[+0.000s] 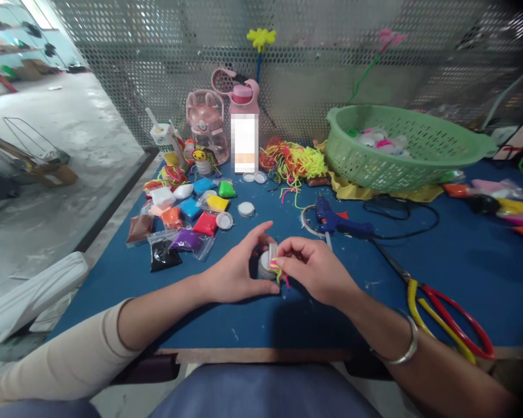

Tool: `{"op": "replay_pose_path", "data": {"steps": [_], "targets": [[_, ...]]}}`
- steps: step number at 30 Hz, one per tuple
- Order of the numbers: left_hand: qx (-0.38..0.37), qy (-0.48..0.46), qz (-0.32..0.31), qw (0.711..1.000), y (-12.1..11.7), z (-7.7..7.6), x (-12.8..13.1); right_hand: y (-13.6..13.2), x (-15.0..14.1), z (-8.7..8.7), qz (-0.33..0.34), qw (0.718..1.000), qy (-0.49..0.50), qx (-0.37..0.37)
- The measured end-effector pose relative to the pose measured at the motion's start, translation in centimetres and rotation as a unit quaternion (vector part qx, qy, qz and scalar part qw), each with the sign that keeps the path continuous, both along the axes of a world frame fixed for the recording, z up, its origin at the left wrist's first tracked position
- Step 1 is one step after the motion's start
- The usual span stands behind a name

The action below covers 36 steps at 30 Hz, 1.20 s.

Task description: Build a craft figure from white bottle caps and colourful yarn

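My left hand (pixel 239 268) curves around a small white round piece (pixel 265 265) low over the table, its thumb along the near side and fingers at the far side. The piece looks like joined plastic caps; its exact form is partly hidden. My right hand (pixel 318 268) is closed in a pinch on short pink and yellow-green yarn strands (pixel 280 273), held against the white piece. The strand ends hang below the fingertips. Loose white caps (pixel 246 209) lie beyond my left hand. Behind them stands a small figure (pixel 203 160) of stacked caps with a yellow face and yarn hair.
Bagged coloured clay (pixel 186 239) lies at left. A yarn heap (pixel 296 159), pink bottles (pixel 204 119) and a lit phone screen (pixel 244 142) are at the back. At right are a blue glue gun (pixel 331 216), its cord, scissors (pixel 455 319) and a green basket (pixel 375 159).
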<state>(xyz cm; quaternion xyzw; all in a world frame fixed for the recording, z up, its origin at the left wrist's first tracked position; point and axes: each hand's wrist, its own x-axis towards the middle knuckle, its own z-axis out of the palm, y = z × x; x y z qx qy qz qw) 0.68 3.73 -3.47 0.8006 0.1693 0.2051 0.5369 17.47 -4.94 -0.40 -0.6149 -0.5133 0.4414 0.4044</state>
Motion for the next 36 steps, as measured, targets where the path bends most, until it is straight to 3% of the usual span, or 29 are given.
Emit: {"op": "replay_pose_path", "data": {"steps": [4,8,14,17,20,22,27,29,31,34,36], "targets": [[0.026,0.034,0.010,0.999,0.0,-0.6,0.2,-0.4,1.3,-0.1,0.017,0.995,-0.083,0.054],[0.046,0.044,0.008,0.998,0.3,-0.9,0.0,-0.6,3.5,0.4,-0.051,0.969,-0.193,0.148],[0.025,-0.038,-0.024,0.999,0.9,-1.7,-0.4,-0.3,5.4,1.7,-0.084,0.953,-0.258,0.133],[0.001,-0.114,0.056,0.992,1.6,-2.1,-0.3,-0.7,6.2,2.6,-0.094,0.928,-0.331,0.140],[-0.025,-0.119,0.183,0.976,2.4,-2.4,0.0,-1.7,7.3,3.7,0.000,0.893,-0.430,0.130],[-0.042,-0.090,0.225,0.969,2.9,-2.5,0.2,-2.4,7.7,4.5,0.032,0.883,-0.454,0.113],[-0.038,-0.062,0.216,0.974,2.9,-2.5,0.4,-3.7,7.8,5.8,-0.084,0.908,-0.383,0.146],[-0.029,-0.057,0.212,0.975,2.8,-2.5,0.5,-3.9,8.2,5.5,-0.089,0.898,-0.399,0.165],[-0.018,-0.051,0.213,0.976,2.9,-2.6,0.6,-3.7,9.2,4.6,-0.039,0.877,-0.454,0.154],[0.002,-0.036,0.212,0.977,2.9,-2.8,0.7,-2.6,11.2,2.2,0.026,0.837,-0.539,0.090],[0.017,-0.023,0.210,0.977,2.8,-2.9,0.6,-2.0,12.6,0.6,0.032,0.818,-0.572,0.054]]}}
